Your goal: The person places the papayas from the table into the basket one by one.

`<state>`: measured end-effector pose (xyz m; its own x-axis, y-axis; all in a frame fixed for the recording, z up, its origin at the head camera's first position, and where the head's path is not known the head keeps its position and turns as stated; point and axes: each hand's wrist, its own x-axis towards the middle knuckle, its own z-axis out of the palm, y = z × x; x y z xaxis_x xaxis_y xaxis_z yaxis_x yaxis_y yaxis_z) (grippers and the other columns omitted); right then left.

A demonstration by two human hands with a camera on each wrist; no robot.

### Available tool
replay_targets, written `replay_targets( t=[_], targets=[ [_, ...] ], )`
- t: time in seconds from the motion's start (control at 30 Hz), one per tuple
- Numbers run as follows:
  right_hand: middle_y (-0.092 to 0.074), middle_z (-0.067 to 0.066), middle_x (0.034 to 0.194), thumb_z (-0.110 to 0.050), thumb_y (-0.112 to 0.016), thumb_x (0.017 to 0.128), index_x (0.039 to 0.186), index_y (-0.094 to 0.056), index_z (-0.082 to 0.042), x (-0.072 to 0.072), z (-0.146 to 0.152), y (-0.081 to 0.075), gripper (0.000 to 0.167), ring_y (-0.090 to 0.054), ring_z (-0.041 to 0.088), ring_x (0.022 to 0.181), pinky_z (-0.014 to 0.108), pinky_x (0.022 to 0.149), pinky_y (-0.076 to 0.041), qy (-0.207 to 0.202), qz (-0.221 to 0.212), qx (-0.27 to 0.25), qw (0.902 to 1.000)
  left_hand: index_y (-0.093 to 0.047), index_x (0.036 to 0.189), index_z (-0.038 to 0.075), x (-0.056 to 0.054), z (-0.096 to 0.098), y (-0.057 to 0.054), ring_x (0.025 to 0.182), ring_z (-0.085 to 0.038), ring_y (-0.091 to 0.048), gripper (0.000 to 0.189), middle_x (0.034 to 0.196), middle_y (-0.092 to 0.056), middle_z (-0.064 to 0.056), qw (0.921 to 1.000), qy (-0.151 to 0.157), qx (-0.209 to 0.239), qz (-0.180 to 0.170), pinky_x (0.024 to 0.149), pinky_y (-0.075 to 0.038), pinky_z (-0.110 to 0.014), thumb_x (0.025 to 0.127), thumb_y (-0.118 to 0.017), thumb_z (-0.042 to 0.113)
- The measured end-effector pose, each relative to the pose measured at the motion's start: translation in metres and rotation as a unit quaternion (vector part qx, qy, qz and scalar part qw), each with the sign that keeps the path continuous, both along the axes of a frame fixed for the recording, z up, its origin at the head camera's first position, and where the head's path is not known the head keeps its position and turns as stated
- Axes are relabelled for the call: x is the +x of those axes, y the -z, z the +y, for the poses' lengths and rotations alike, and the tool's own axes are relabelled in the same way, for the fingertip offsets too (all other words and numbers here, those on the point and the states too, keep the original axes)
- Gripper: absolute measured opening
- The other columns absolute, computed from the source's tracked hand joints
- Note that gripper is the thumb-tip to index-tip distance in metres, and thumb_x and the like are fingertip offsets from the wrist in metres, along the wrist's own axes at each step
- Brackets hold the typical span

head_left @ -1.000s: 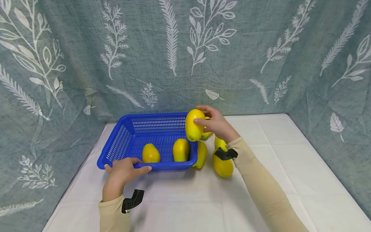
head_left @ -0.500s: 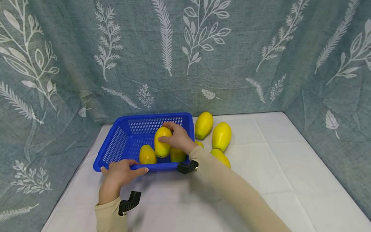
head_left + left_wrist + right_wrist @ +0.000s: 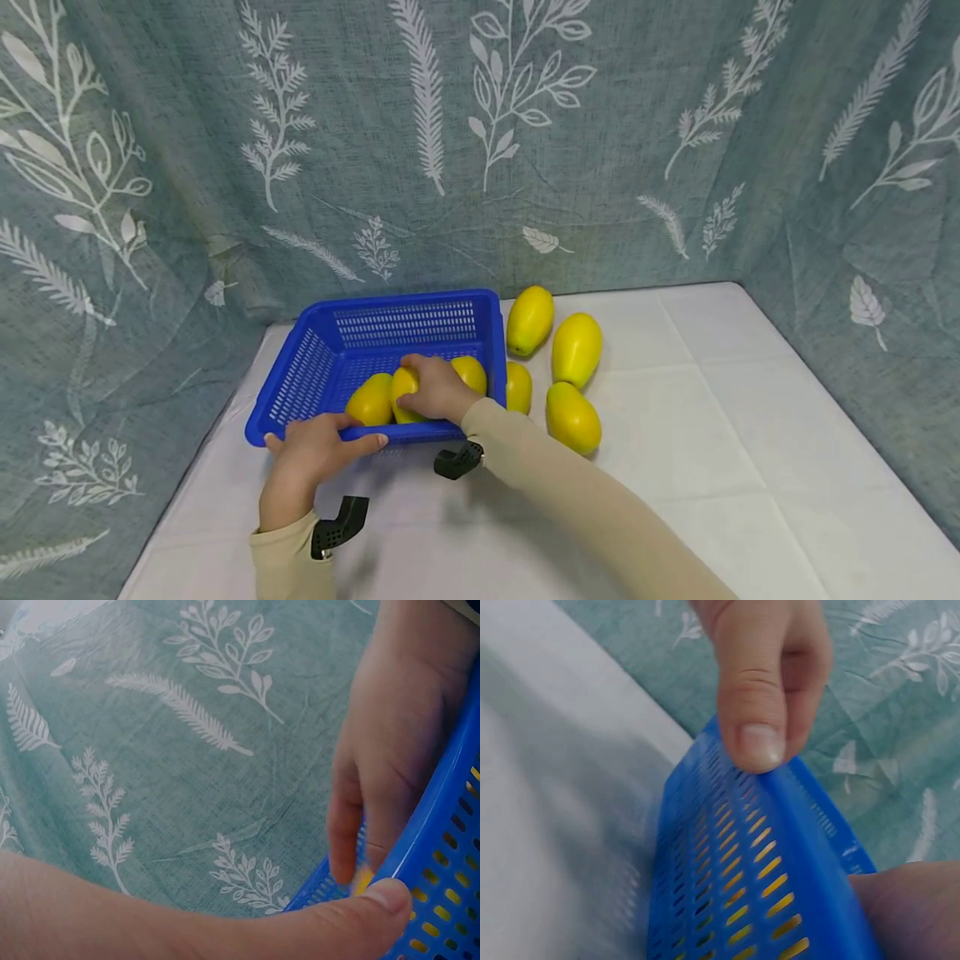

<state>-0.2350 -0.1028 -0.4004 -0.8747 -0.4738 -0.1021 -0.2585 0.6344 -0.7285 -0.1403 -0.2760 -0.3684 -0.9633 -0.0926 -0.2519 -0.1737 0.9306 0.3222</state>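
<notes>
The right hand grips a yellow fruit, down inside the blue basket! Looks firm, smooth, maybe slippery; best clasped round its fat middle. Leftward, the left hand pinches the basket's near rim; loose fruits lie rightward.

- The blue basket is seen steeply from the side, its near wall perforated by slanted rows of slots.
- The near rim is gripped by the left hand at the top: the thumb is laid on the rim with its nail exposed, and a finger is seen beyond it.
- Part of the right hand is shown at lower right, just beside the rim; its fingertips are hidden.
- Yellow objects are glimpsed through the slots; their outlines cannot be made out.
- The white bench is crossed by blurred shadow at left.
- Green fabric, printed with white leaves, is seen behind.
</notes>
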Motion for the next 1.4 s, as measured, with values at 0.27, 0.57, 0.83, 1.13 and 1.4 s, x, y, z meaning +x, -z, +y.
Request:
replay_targets(
  t=[0.27,0.57,0.83,1.13,1.4],
  targets=[
    [-0.058,0.005,0.149,-0.017,-0.071,0.095,0.146,-0.055,-0.014,0.002,0.001,-0.002,0.053,-0.055,0.023,0.136,0.042,0.118,-0.043,-0.007,-0.016,0.012,0.9998,-0.062,0.136,-0.002,0.001,0.001,-0.003,0.129,-0.076,-0.033,0.075,0.14,-0.057,-0.034,1.0,0.002,0.0,0.007,0.102,-0.006,-0.092,0.09,-0.068,0.057],
    [-0.064,0.015,0.139,-0.018,-0.07,0.096,0.136,-0.062,-0.012,-0.004,0.063,-0.038,0.042,-0.066,0.03,0.121,0.04,0.1,-0.057,0.028,0.008,-0.168,0.9853,-0.067,0.13,0.001,0.003,0.003,-0.001,0.132,-0.074,-0.033,0.075,0.141,-0.057,-0.032,1.0,-0.003,0.006,0.004,0.103,-0.003,-0.091,0.087,-0.068,0.063],
    [-0.061,0.025,0.139,-0.016,-0.063,0.1,0.143,-0.055,-0.004,0.0,0.185,-0.068,0.045,-0.066,0.038,0.117,0.041,0.09,-0.061,0.122,0.03,-0.266,0.9559,-0.066,0.13,0.0,0.002,0.003,-0.002,0.13,-0.075,-0.034,0.073,0.14,-0.058,-0.032,0.9998,-0.002,0.009,0.017,0.101,-0.003,-0.092,0.088,-0.07,0.059],
    [-0.054,0.026,0.146,-0.025,-0.057,0.105,0.151,-0.044,-0.005,0.02,0.267,-0.025,0.053,-0.064,0.026,0.116,0.028,0.086,-0.06,0.205,-0.03,-0.234,0.95,-0.064,0.132,-0.002,0.004,-0.002,0.0,0.127,-0.077,-0.032,0.079,0.137,-0.058,-0.034,1.0,0.005,-0.005,0.003,0.101,-0.005,-0.092,0.087,-0.068,0.063],
    [-0.049,0.029,0.149,-0.029,-0.056,0.105,0.157,-0.035,-0.006,0.008,0.274,0.006,0.061,-0.056,0.046,0.13,0.042,0.092,-0.06,0.163,-0.103,-0.189,0.9628,-0.061,0.136,-0.003,0.001,-0.001,0.002,0.129,-0.076,-0.031,0.083,0.14,-0.056,-0.034,1.0,0.003,-0.006,0.0,0.101,-0.006,-0.091,0.088,-0.068,0.064]
  ],
)
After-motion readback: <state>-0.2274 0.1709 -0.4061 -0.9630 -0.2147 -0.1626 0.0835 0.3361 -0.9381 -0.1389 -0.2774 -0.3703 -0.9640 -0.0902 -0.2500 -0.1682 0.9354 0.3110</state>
